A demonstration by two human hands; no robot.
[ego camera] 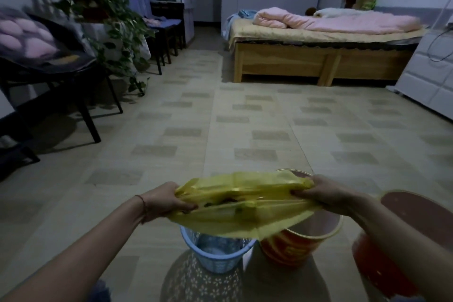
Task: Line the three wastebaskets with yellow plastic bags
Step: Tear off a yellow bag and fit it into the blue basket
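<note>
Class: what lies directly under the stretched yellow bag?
Under the yellow bag sit a blue basket and a red bucket; the bag hides part of each rim.

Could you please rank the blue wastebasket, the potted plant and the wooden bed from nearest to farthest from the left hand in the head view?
1. Blue wastebasket: just below and right of the left hand, under the yellow plastic bag it holds.
2. Potted plant: far ahead on the left, beside the chairs.
3. Wooden bed: across the floor on the right, against the far wall.
</note>
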